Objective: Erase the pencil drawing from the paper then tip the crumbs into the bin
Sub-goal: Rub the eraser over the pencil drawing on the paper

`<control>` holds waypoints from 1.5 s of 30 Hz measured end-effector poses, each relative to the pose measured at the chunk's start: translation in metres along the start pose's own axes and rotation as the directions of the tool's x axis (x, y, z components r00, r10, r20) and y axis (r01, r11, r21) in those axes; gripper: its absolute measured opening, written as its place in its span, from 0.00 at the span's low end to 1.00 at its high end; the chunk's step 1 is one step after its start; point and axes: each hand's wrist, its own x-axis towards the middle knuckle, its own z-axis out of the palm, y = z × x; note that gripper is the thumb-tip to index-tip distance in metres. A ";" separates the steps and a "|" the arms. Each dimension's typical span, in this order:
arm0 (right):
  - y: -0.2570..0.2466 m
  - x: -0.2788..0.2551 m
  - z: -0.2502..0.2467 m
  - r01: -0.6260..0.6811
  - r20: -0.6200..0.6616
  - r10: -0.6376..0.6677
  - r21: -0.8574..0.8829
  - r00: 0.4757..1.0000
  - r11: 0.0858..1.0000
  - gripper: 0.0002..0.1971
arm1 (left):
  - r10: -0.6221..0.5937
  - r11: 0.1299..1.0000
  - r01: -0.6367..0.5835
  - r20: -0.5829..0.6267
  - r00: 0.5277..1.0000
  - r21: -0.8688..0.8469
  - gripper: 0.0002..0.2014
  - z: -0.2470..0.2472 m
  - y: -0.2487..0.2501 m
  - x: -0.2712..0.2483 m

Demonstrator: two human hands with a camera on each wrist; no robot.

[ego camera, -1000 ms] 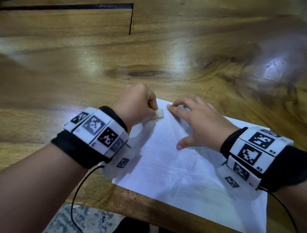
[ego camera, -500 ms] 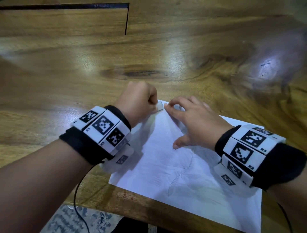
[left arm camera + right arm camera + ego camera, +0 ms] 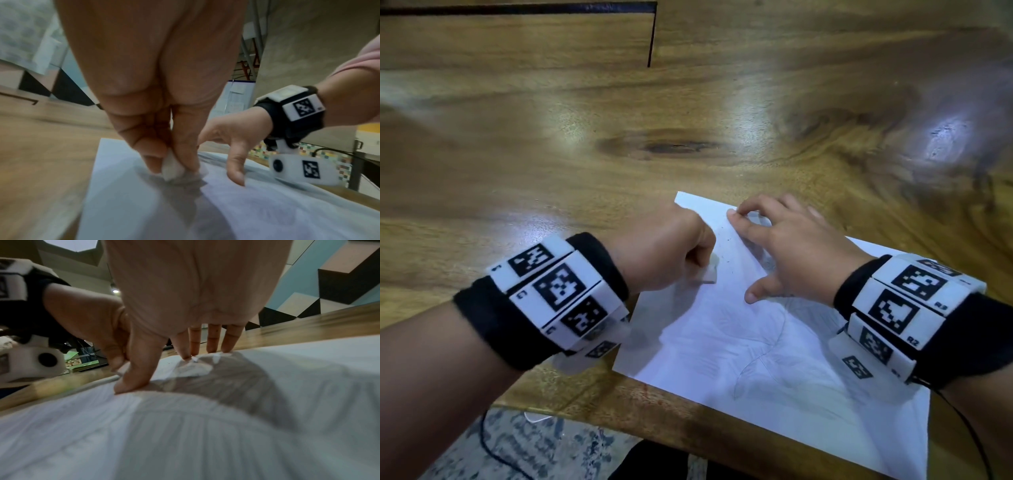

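Note:
A white sheet of paper (image 3: 722, 342) with a faint pencil drawing of leaves (image 3: 767, 370) lies on the wooden table near its front edge. My left hand (image 3: 671, 253) pinches a small white eraser (image 3: 710, 270) against the paper's upper left part; in the left wrist view the eraser (image 3: 171, 165) sits between thumb and fingers, touching the paper (image 3: 144, 203). My right hand (image 3: 791, 246) rests on the sheet with spread fingers, fingertips and thumb pressing the paper (image 3: 185, 434) down. A few dark crumbs (image 3: 726, 240) dot the paper between the hands. No bin is in view.
The wooden table (image 3: 688, 120) stretches far beyond the paper, with a dark seam (image 3: 652, 37) at the back left. The table's front edge (image 3: 585, 401) runs just below the sheet, patterned floor (image 3: 517, 448) beneath. Cables hang from both wristbands.
My left hand with the eraser has slid back toward me along the paper's left part, uncovering the sheet's far corner. The right hand has stayed pressed on the paper.

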 end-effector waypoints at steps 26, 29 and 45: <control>-0.008 -0.007 0.002 -0.031 -0.010 0.031 -0.043 0.999 0.999 0.57 | -0.077 0.989 0.057 -0.150 0.986 -0.138 0.04 -0.002 -0.013 -0.009; -0.009 -0.008 0.004 -0.036 -0.012 0.035 -0.058 0.999 0.998 0.58 | -0.053 0.992 0.049 -0.026 0.998 -0.118 0.05 0.002 -0.014 -0.022; -0.007 -0.006 0.008 -0.012 0.010 0.013 -0.102 1.000 0.995 0.55 | -0.128 0.967 0.110 -0.063 0.990 -0.231 0.06 0.007 -0.016 -0.034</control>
